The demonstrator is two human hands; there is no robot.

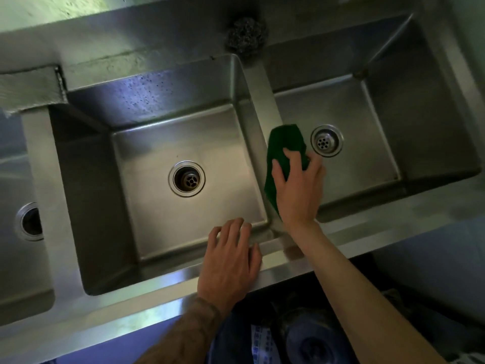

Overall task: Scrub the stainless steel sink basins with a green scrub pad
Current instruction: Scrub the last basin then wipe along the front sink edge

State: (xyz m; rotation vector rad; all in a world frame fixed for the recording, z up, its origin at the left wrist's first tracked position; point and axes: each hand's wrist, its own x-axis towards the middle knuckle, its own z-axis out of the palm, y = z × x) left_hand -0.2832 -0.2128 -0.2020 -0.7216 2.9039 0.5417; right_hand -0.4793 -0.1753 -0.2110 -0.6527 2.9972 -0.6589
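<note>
A stainless steel sink unit fills the head view. Its middle basin (pixel 157 143) has a round drain (pixel 186 179), and the right basin (pixel 367 114) has a smaller drain (pixel 327 140). My right hand (pixel 296 187) grips a dark green scrub pad (pixel 282 145) and presses it on the divider (pixel 262 101) between these two basins, near its front end. My left hand (pixel 231 261) lies flat on the sink's front rim (pixel 131 308), fingers spread over the middle basin's near edge, holding nothing.
A grey steel wool ball (pixel 246 35) sits on the back ledge above the divider. A third basin with its drain (pixel 31 222) shows at the far left. A grey block (pixel 29 88) rests on the back left rim. Below the front rim are my legs.
</note>
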